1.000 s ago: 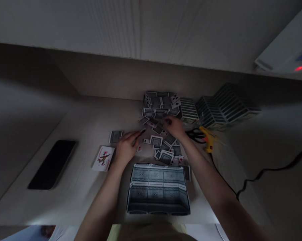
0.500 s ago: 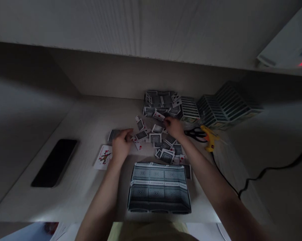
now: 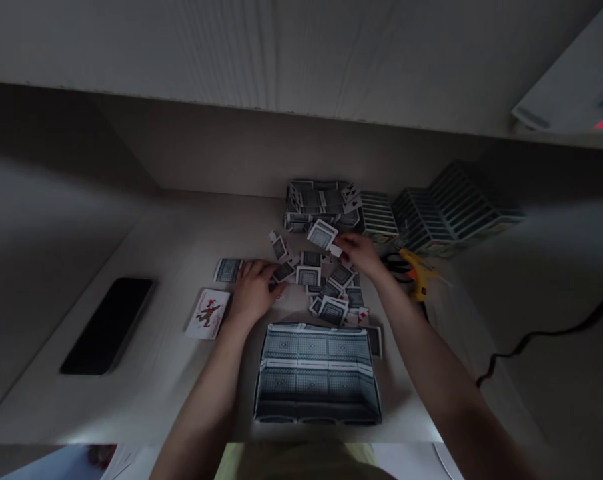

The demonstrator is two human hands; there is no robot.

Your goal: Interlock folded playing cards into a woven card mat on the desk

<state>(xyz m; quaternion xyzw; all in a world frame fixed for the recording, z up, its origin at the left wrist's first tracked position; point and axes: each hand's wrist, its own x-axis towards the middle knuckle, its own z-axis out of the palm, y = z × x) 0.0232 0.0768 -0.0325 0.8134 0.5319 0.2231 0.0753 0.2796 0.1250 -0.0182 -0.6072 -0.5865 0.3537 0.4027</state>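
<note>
My right hand pinches a folded playing card by its white flap, patterned back up, above the far side of a loose pile. In that pile, several small folded or cut card pieces overlap, some with red pips showing. At the pile's left edge my left hand rests low, thumb and forefinger apart, its fingertips touching or close to a card piece. Beyond its fingers lies a face-down card. A joker card lies face up beside my left wrist.
Nearest me stands an open box made of cards. Another card-built box and slatted card structures line the back. A yellow glue gun and dark-handled scissors lie right, a black phone left. A shelf overhangs.
My right hand has moved slightly right and toward me, and a card by it that showed a red pip now shows its back, lifted. My left hand has shifted right toward the pile.
</note>
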